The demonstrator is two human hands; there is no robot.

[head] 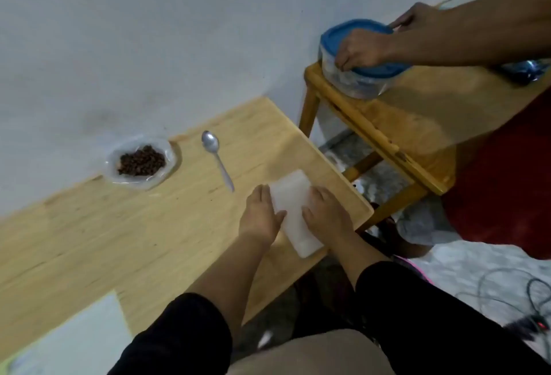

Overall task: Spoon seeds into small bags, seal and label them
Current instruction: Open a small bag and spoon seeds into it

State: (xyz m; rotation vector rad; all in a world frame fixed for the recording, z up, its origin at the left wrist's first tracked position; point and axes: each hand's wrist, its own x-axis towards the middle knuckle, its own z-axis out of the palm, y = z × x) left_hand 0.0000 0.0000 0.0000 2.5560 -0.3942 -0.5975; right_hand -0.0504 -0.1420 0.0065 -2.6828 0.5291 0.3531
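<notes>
A person sits at a wooden table (125, 234) with both hands on a stack of small white bags (293, 210) near the table's right edge. The left hand (261, 215) rests along the left side of the stack and the right hand (326, 215) along the right side, fingers lying fairly straight, so the bags sit between the two hands. The picture is a bit blurry, so I cannot tell if the fingers pinch the bags or just touch them.

Farther back on the table lies a metal spoon (215, 157), bowl end away from the person. Left of it, by the wall, sits a clear plastic dish (141, 162) with a heap of brown seeds (141, 161) inside.

On a small wooden stool (411, 124) to the right, another person's two hands (362, 49) press on a blue lid (343, 31) of a clear tub.
</notes>
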